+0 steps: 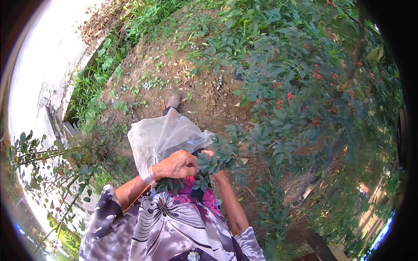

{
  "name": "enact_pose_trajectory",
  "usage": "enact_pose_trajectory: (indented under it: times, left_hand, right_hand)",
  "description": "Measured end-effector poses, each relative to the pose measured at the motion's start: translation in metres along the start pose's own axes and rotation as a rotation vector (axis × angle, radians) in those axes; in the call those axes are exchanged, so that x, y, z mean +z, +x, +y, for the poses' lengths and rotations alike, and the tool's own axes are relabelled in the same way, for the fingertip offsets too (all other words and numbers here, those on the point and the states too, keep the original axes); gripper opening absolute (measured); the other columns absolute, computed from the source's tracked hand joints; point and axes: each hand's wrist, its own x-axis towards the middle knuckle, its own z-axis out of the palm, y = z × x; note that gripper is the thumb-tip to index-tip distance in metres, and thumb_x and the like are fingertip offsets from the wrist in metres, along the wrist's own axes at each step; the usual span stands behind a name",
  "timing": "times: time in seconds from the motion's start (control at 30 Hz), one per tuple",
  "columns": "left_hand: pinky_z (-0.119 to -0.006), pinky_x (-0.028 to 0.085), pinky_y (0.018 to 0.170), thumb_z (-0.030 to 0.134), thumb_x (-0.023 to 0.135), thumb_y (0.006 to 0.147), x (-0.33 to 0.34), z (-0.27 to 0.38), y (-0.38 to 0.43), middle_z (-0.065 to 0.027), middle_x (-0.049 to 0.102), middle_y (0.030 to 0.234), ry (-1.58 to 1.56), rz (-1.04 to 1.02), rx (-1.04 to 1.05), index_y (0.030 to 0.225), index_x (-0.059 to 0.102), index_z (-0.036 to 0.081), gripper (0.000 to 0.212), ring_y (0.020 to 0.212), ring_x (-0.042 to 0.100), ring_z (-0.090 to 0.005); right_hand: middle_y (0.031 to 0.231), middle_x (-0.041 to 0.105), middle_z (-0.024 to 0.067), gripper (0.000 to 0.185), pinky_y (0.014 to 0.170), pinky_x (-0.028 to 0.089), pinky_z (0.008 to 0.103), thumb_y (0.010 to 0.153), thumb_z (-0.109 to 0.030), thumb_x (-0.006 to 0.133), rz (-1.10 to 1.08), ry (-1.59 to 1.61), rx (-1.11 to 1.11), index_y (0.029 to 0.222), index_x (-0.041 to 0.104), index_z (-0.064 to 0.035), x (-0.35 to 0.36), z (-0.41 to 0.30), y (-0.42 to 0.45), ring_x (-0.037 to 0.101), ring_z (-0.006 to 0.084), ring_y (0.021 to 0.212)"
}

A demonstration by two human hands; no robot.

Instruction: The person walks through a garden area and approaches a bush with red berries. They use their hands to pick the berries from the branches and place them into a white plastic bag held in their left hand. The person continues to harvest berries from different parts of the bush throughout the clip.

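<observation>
My left hand is curled with thumb and fingers together against the leaves of a green compound-leaved branch. What sits between its fingertips is hidden. A clear plastic bag hangs from my left wrist and spreads out beyond the hand. My right hand is mostly covered by the same branch's leaves, so its grip cannot be seen. More leaves show below my left hand, against my patterned top. The branch reaches in from a shrub bearing clusters of small red berries on the right.
Bare soil with leaf litter lies in front, where my shoe shows. Dense berry-bearing foliage fills the right. At left are a thin-stemmed leafy plant and a pale concrete edge. A trunk rises at upper right.
</observation>
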Motion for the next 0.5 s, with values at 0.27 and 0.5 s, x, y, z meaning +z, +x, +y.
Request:
enact_pose_trajectory:
  times: [0.27, 0.5]
  left_hand:
    - [-0.028, 0.046, 0.061, 0.020, 0.070, 0.085, 0.004, -0.010, 0.000, -0.0021, 0.067, 0.072, -0.289, -0.058, -0.122, 0.084, 0.070, -0.001, 0.021, 0.069, 0.058, -0.0078]
    - [-0.026, 0.047, 0.072, 0.033, 0.060, 0.095, -0.020, -0.011, -0.006, -0.0014, 0.070, 0.087, -0.393, 0.112, -0.058, 0.099, 0.072, 0.001, 0.034, 0.080, 0.059, -0.0072]
  right_hand:
    - [0.075, 0.067, 0.0064, 0.018, 0.061, 0.047, 0.0347, 0.082, -0.018, 0.064, 0.441, -0.094, 0.422, 0.090, 0.068, -0.0031, -0.071, 0.062, -0.078, 0.061, 0.0170, 0.068]
    - [0.086, 0.071, 0.0109, 0.023, 0.060, 0.049, 0.0258, 0.091, -0.019, 0.060, 0.663, 0.268, 0.323, 0.093, 0.069, 0.0019, -0.132, -0.107, -0.084, 0.065, 0.0138, 0.068]
